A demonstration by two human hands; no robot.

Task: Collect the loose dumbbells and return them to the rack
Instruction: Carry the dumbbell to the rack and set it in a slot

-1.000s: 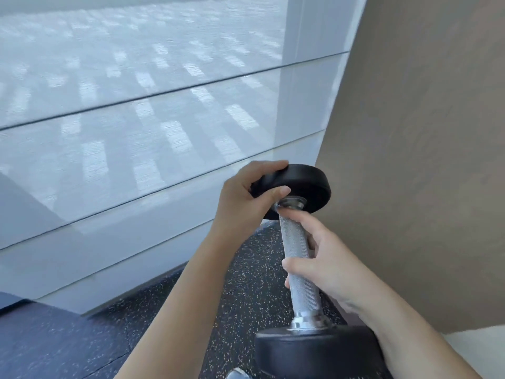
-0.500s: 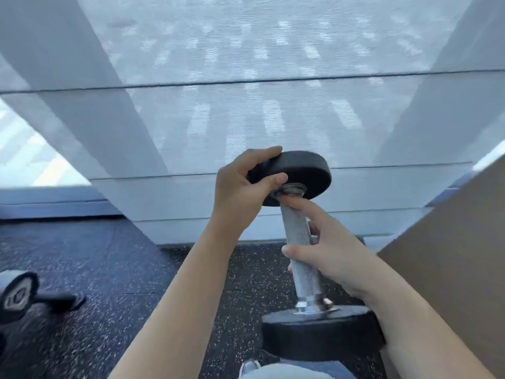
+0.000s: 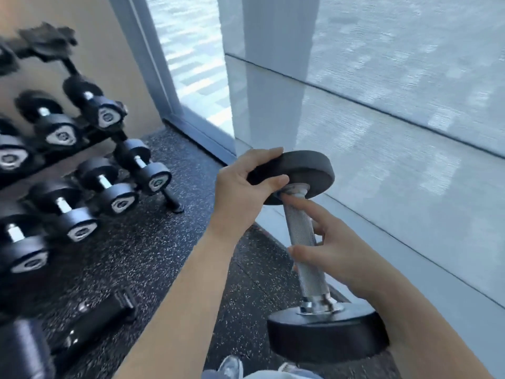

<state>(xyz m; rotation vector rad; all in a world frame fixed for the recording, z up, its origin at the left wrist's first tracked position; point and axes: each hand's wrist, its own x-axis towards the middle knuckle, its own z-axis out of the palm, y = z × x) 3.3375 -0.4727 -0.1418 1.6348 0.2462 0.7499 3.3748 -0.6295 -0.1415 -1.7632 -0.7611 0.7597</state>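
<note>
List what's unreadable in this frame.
Head view:
- dumbbell weight marking: end faces turned away; left hand partly covers the upper head.
- rack: cut off by left edge; free slots unknown.
- racked dumbbells: end-cap labels motion-blurred.
- black object, lower left: blurred, unidentifiable.

**Dumbbell tally by the rack**

We counted one round-headed dumbbell [image 3: 302, 236] off the rack [image 3: 170, 199], and two hands: one left hand [image 3: 240, 192] and one right hand [image 3: 336, 255]. On the single rack we counted three upper-row dumbbells [image 3: 61, 135] and four lower-row dumbbells [image 3: 121, 201]. The blurred dark shapes above and below them we could not count.
</note>
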